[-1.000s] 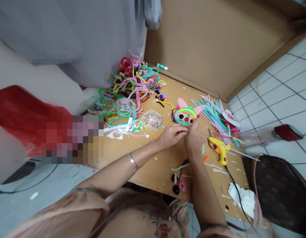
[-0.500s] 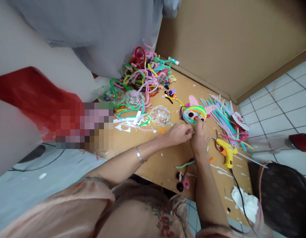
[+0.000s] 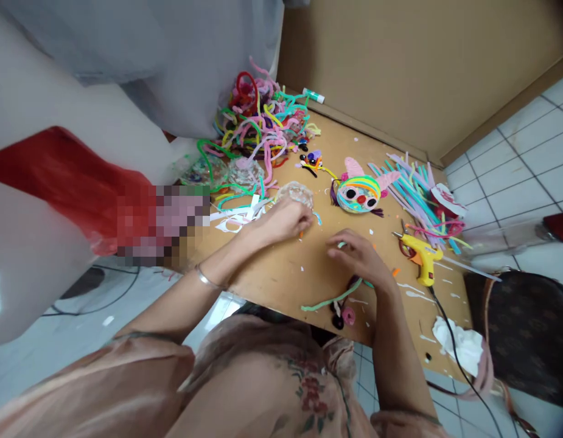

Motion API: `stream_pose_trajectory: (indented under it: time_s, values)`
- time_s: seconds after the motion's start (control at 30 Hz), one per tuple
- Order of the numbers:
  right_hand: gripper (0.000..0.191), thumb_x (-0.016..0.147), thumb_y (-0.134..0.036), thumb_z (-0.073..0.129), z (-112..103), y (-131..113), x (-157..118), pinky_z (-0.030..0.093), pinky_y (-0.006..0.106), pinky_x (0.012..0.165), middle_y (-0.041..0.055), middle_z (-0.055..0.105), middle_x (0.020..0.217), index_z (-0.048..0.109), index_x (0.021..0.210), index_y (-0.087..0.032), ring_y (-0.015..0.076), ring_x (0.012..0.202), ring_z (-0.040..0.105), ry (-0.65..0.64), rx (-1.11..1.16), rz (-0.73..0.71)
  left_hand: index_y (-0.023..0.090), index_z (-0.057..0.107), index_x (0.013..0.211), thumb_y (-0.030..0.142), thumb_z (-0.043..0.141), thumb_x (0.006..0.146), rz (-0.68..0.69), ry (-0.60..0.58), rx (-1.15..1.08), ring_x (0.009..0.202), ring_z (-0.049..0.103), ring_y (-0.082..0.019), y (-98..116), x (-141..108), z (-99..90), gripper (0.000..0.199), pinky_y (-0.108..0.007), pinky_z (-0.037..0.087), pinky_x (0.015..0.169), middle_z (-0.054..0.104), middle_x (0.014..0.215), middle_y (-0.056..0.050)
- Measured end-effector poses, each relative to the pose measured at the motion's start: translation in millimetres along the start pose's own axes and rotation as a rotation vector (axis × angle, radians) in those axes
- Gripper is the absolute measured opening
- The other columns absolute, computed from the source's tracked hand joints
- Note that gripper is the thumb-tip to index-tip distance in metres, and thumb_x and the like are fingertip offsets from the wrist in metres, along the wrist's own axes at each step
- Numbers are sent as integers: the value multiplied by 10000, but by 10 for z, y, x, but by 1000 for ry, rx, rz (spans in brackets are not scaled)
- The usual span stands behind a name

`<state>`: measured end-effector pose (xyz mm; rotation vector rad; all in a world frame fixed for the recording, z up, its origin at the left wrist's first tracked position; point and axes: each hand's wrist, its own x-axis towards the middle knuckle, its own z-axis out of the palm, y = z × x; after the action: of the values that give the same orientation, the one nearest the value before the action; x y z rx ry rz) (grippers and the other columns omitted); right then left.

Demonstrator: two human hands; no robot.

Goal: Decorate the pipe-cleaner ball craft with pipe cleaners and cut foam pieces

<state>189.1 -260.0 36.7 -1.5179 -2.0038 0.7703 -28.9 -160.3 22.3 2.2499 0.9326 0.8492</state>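
My left hand (image 3: 288, 219) is closed in a loose fist in front of a clear ball (image 3: 294, 193), partly covering it; whether anything is inside the fingers is hidden. My right hand (image 3: 356, 252) hovers over the table with fingers apart, a small green bit (image 3: 341, 244) showing by the fingertips. Beyond it sits a decorated ball (image 3: 358, 194) with pink ears, round black-and-white eyes, a red nose and a striped pipe cleaner band. Below my right hand lies a green pipe cleaner (image 3: 324, 304), beside a pink ring-shaped piece (image 3: 349, 316).
A yellow glue gun (image 3: 425, 258) with a black cord lies at right, below a bundle of pipe cleaners (image 3: 413, 194). A tangled pipe cleaner heap (image 3: 267, 121), glue stick (image 3: 313, 95) and white paper scraps (image 3: 240, 218) lie farther back. Crumpled tissue (image 3: 459, 347) and a brown bag (image 3: 528, 334) are at right.
My hands have come apart and away from the decorated ball. The left moved left to the clear ball; the right drew back a little and its fingers opened. The decorated ball's front is now uncovered.
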Motion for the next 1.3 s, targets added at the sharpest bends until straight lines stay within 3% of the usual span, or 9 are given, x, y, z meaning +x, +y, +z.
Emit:
stream_pose_trajectory:
  time_s: [0.03, 0.1, 0.23, 0.3, 0.43, 0.6, 0.9, 1.13, 1.3]
  values:
    - [255, 827, -423, 669, 17, -12, 7, 487, 334, 834, 70, 697, 925, 707, 899, -181, 191, 884, 630, -84, -2, -12, 156, 677, 656, 145, 589, 748, 27, -104, 76, 629, 559, -139, -26, -49, 36, 128, -246, 440, 654, 652, 648, -40]
    - [298, 844, -468, 649, 48, -33, 23, 482, 359, 886, 85, 707, 965, 712, 902, -182, 205, 935, 637, -151, -4, -18, 151, 686, 700, 117, 537, 774, 23, -190, 231, 659, 580, -160, -50, -112, 113, 170, -261, 443, 654, 664, 699, -70]
    - [363, 959, -423, 456, 82, -51, 64, 487, 330, 834, 90, 704, 932, 705, 909, -164, 194, 892, 641, 77, -32, 37, 114, 691, 785, 67, 463, 818, -22, -259, 458, 720, 627, -207, -20, -124, 200, 235, -296, 445, 651, 684, 822, -141]
    - [322, 943, -380, 467, 99, -44, 116, 485, 313, 801, 82, 713, 930, 704, 937, -162, 188, 864, 640, 198, -42, 47, 87, 689, 855, 59, 438, 842, -25, -280, 532, 756, 645, -225, 15, -113, 212, 252, -307, 448, 657, 686, 884, -171]
    - [275, 858, -337, 525, 172, -11, 293, 473, 278, 715, 68, 726, 915, 708, 951, -154, 166, 768, 628, 252, 25, 48, 57, 658, 1012, 85, 404, 900, 1, -300, 616, 838, 660, -241, 105, -93, 219, 279, -310, 456, 683, 676, 967, -186]
    - [251, 778, -366, 566, 241, 42, 478, 346, 231, 535, -15, 609, 592, 690, 759, -149, 105, 517, 469, 251, 140, 139, 96, 640, 1033, 137, 424, 935, 24, -178, 564, 934, 640, -249, 237, 55, 215, 241, -322, 463, 742, 663, 1022, -151]
    - [272, 642, -433, 687, 97, 25, 531, 359, 215, 451, -52, 539, 513, 634, 670, -168, 74, 432, 433, 576, 544, 246, 143, 671, 976, 210, 460, 946, 137, 137, 177, 803, 619, -172, 283, 402, 309, 223, -273, 462, 738, 672, 900, -84]
    - [268, 701, -425, 685, 146, 101, 478, 379, 218, 472, -54, 544, 511, 675, 714, -157, 74, 445, 456, 577, 491, 227, 143, 699, 914, 197, 496, 923, 178, 141, 119, 757, 613, -155, 166, 355, 492, 210, -258, 465, 722, 678, 838, -83]
    - [281, 716, -427, 680, 123, 64, 464, 463, 218, 483, -27, 630, 615, 684, 799, -159, 84, 478, 542, 576, 551, 221, 146, 695, 835, 203, 502, 913, 160, 187, 130, 710, 591, -147, 132, 356, 532, 217, -255, 446, 686, 662, 794, -78]
